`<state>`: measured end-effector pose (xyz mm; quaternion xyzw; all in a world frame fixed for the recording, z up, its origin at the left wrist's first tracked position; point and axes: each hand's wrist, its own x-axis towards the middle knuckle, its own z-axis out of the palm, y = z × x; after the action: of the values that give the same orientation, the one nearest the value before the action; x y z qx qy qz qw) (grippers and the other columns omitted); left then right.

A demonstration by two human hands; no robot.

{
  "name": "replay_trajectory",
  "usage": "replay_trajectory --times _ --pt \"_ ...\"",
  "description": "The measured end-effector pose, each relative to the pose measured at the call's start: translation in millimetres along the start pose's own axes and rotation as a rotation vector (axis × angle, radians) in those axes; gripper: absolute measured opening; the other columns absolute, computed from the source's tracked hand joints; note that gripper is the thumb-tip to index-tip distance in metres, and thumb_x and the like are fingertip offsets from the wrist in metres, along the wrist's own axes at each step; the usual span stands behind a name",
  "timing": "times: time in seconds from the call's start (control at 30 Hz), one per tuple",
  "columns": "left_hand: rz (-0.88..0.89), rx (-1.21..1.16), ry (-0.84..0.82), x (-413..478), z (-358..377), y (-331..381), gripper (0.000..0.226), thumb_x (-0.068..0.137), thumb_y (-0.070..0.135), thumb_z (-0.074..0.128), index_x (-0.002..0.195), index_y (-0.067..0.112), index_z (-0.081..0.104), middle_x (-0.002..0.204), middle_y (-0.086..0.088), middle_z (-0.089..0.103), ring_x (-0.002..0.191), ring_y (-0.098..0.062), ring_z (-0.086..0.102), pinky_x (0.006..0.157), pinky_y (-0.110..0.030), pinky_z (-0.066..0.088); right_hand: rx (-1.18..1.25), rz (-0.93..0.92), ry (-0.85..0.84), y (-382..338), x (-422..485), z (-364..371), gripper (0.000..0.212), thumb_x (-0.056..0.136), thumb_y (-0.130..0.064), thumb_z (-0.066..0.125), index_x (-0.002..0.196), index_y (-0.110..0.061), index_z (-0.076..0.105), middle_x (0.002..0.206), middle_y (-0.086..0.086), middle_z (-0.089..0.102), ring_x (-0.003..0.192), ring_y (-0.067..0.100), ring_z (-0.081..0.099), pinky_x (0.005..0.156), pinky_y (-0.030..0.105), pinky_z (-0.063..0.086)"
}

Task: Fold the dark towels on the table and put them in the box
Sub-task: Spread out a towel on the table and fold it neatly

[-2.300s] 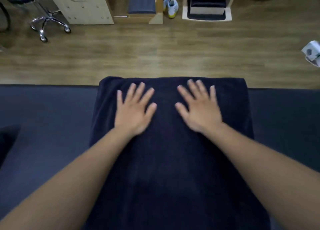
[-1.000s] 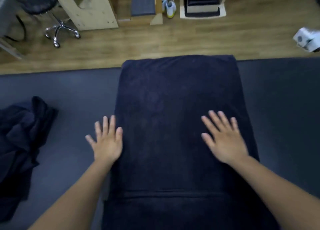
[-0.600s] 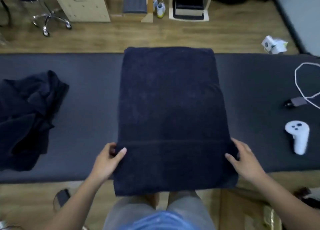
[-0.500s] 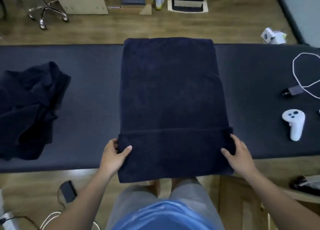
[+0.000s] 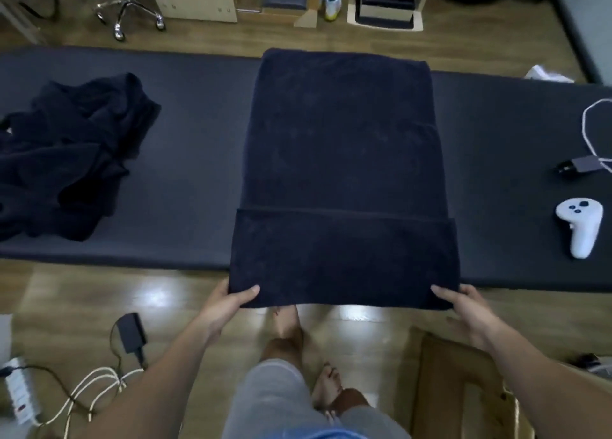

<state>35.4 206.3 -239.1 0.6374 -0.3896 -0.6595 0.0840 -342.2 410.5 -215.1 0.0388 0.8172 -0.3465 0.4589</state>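
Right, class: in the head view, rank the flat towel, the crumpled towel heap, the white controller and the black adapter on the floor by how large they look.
1. flat towel
2. crumpled towel heap
3. white controller
4. black adapter, though it sits farther from the camera, so that last place is unsure.

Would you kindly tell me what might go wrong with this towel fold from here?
The left hand and right hand grip the towel only at its near corners, so the fold may land crooked. That end overhangs the table; a slipped grip might drag it off.
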Motion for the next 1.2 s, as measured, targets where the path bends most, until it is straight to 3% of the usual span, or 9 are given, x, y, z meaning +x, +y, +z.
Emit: replay_trajectory --times 0.13,0.3,0.43,0.57,0.63,0.77,0.87,1.03,1.2 --pt "0.004 -0.139 0.025 -14.0 -1.8 -5.7 0.025 0.089 0.013 0.074 0.114 0.014 0.070 0.108 0.000 0.077 0.104 -0.018 0.071 0.091 -0.032 0.053 0.053 -0.073 -0.036 3.3 -14.1 1.2 0.038 0.092 -0.025 0.069 0.121 -0.012 0.049 0.105 -0.001 0.061 0.089 0.016 0.059 0.085 0.035 0.045" --pt "0.106 -0.427 0.160 -47.3 -6.4 6.7 0.025 0.091 -0.001 0.067 0.115 0.001 0.064 0.117 -0.013 0.073 0.099 -0.023 0.070 0.079 -0.030 0.054 0.146 -0.047 -0.212 7.9 -39.8 -18.3 0.034 0.093 -0.028 0.067 0.124 -0.015 0.062 0.110 0.002 0.073 0.102 0.023 0.069 0.089 0.042 0.055" --pt "0.165 -0.190 0.234 -72.7 -4.8 17.0 0.041 0.092 -0.002 0.061 0.128 0.015 0.050 0.125 -0.011 0.064 0.095 -0.022 0.065 0.072 -0.039 0.055 0.127 -0.096 -0.175 10.7 -63.2 -20.6 0.030 0.099 -0.025 0.060 0.123 -0.008 0.058 0.106 0.008 0.069 0.084 0.025 0.066 0.058 0.033 0.052" --pt "0.257 -0.076 0.185 -98.0 -3.9 22.6 0.068 0.097 -0.007 0.045 0.146 0.040 0.043 0.124 0.005 0.060 0.107 -0.023 0.066 0.090 -0.052 0.057 0.122 -0.178 -0.123 11.2 -81.4 -31.8 0.046 0.100 -0.016 0.056 0.142 -0.024 0.038 0.119 0.005 0.059 0.081 0.029 0.065 0.046 0.031 0.049" --pt "0.296 -0.027 0.213 -107.9 -9.4 22.6 0.061 0.096 -0.010 0.043 0.130 0.037 0.060 0.128 0.003 0.060 0.112 -0.027 0.065 0.094 -0.051 0.056 0.115 -0.220 -0.176 9.1 -91.4 -39.3 0.049 0.101 -0.010 0.053 0.139 -0.038 0.041 0.123 0.000 0.059 0.083 0.029 0.065 0.046 0.031 0.050" --pt "0.441 -0.004 0.272 -125.1 -21.2 19.5 0.039 0.095 -0.005 0.056 0.102 0.026 0.078 0.138 0.001 0.054 0.125 -0.022 0.056 0.103 -0.040 0.047 0.052 -0.218 -0.248 3.7 -108.6 -54.6 0.028 0.102 -0.008 0.048 0.118 -0.024 0.064 0.125 0.006 0.058 0.088 0.021 0.060 0.052 0.031 0.054" --pt "0.403 -0.237 0.108 -141.3 -24.0 13.0 0.021 0.096 -0.001 0.061 0.107 0.009 0.075 0.128 -0.012 0.068 0.116 -0.025 0.064 0.093 -0.032 0.052 0.166 -0.140 -0.282 -3.6 -118.9 -67.8 0.026 0.101 -0.009 0.045 0.110 -0.009 0.070 0.118 0.013 0.066 0.092 0.024 0.065 0.055 0.035 0.059" --pt "0.401 -0.150 -0.120 -150.9 -41.7 4.8 0.051 0.079 -0.028 0.060 0.119 0.003 0.066 0.138 0.001 0.060 0.115 -0.013 0.062 0.082 -0.012 0.055 0.409 -0.065 -0.353 -6.0 -121.5 -79.4 0.053 0.086 0.012 0.023 0.117 0.000 0.064 0.115 0.026 0.068 0.101 0.040 0.067 0.067 0.044 0.062" --pt "0.482 0.149 0.038 -156.2 -44.4 29.5 0.047 0.074 -0.026 0.070 0.111 0.003 0.071 0.121 -0.008 0.071 0.093 -0.011 0.067 0.072 -0.007 0.053 0.353 -0.183 -0.493 -14.0 -127.4 -78.8 0.068 0.067 0.033 0.046 0.124 -0.003 0.061 0.117 0.022 0.070 0.093 0.029 0.073 0.067 0.035 0.062"
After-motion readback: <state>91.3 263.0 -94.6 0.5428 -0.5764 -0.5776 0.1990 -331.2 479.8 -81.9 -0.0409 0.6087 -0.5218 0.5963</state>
